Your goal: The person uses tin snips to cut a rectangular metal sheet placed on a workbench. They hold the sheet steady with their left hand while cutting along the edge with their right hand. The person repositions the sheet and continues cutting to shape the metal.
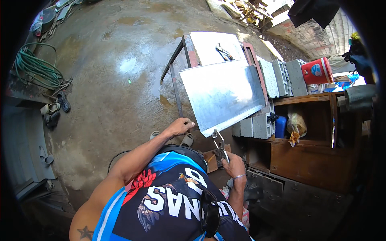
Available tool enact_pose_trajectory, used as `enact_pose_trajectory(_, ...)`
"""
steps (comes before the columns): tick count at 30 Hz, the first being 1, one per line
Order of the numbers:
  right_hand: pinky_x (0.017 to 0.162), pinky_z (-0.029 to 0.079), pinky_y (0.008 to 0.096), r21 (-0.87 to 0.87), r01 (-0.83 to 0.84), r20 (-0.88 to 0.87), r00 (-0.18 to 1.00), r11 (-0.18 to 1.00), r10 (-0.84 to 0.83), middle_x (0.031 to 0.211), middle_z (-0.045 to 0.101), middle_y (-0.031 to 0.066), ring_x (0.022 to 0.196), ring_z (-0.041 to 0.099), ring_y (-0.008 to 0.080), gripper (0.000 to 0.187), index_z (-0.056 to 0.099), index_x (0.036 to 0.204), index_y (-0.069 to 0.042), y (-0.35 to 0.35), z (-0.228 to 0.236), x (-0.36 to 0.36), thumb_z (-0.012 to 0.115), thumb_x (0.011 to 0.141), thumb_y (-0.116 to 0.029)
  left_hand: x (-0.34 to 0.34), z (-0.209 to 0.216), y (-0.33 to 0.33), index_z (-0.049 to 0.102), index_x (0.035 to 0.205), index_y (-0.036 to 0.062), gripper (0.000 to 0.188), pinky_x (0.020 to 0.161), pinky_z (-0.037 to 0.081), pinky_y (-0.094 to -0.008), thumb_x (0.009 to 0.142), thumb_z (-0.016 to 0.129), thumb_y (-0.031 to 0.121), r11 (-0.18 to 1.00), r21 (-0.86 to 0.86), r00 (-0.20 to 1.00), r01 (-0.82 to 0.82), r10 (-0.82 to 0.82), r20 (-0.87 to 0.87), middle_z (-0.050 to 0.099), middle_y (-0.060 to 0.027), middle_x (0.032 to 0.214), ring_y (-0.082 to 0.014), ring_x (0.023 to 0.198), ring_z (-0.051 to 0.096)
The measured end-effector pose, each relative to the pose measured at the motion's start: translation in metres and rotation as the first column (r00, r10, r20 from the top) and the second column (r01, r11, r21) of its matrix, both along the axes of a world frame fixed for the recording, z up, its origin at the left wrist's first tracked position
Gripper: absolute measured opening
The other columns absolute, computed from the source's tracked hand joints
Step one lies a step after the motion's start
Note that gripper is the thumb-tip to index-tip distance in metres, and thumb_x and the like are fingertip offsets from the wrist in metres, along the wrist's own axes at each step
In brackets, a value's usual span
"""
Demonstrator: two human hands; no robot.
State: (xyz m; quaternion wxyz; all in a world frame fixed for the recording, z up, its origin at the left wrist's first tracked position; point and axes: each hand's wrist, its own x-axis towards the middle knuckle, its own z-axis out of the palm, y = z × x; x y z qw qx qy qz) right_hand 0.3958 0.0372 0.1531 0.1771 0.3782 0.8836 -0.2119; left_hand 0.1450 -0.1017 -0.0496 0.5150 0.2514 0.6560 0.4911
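A shiny metal sheet (221, 92) with folded-up edges lies tilted on a metal-framed stand (175, 60), its near end toward me. My right hand (234, 165) is closed around the handles of locking pliers (220, 149) with long curved jaws. Those jaws meet the sheet's near edge, close to its near left corner. To the left of that corner, my left hand (181, 126) has its fingers curled in, apart from the sheet. Whether anything is inside those fingers is hidden. A second pair of pliers (223, 52) rests on a pale board (205, 44) beyond the sheet.
Concrete blocks (267, 78) stand right of the stand, with a red cooler (317, 71) behind. A wooden cabinet (309, 158) holds a blue container (280, 127) and a plastic bag (296, 122). A coiled green hose (36, 68) and footwear (50, 108) lie at the left.
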Motion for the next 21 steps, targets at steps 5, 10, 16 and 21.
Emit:
enact_pose_trajectory(5,0.087,0.054,0.0551,0.065,-0.077,0.107,0.992,0.995,0.070,0.101,0.072,0.0244,0.100,0.067,0.0459,0.028,0.070,0.113,-0.011,0.004,0.015,-0.014,0.064,0.088,-0.023,0.000,0.014,0.006,0.074,0.101,0.0004,0.045,0.075,0.053,-0.0396,0.100,0.061,0.043,0.999,-0.046,1.000,-0.003,0.002,-0.018,0.074,-0.0122,0.086,-0.0239,0.080,0.069)
enact_pose_trajectory(10,0.085,0.054,0.0559,-0.017,-0.115,0.074,0.990,0.993,0.116,0.099,0.071,0.0267,0.096,0.067,0.0478,0.025,0.067,0.111,-0.010,0.011,0.007,-0.007,0.064,0.090,-0.023,0.008,0.022,0.014,0.074,0.102,-0.0002,0.046,0.077,0.053,-0.0400,0.100,0.061,0.044,0.999,-0.045,0.999,0.009,-0.011,-0.033,0.074,-0.0131,0.087,-0.0246,0.083,0.069)
enact_pose_trajectory(16,0.084,0.053,0.0584,0.137,-0.172,0.135,0.979,0.976,0.154,0.095,0.071,0.0273,0.095,0.067,0.0479,0.026,0.065,0.114,-0.006,0.003,0.004,-0.009,0.064,0.092,-0.021,0.019,0.022,0.028,0.073,0.096,-0.0007,0.043,0.077,0.053,-0.0411,0.099,0.064,0.041,0.998,-0.051,0.998,-0.035,0.032,-0.056,0.074,-0.0147,0.087,-0.0258,0.083,0.070)
enact_pose_trajectory(21,0.085,0.050,0.0596,-0.122,-0.250,-0.051,0.968,0.961,0.245,0.096,0.069,0.0296,0.096,0.065,0.0508,0.030,0.059,0.119,-0.003,0.029,-0.005,0.000,0.061,0.092,-0.015,0.027,0.009,0.033,0.074,0.092,0.0017,0.040,0.076,0.053,-0.0422,0.097,0.065,0.041,0.995,-0.039,0.983,-0.095,0.088,-0.159,0.073,-0.0167,0.085,-0.0283,0.081,0.070)
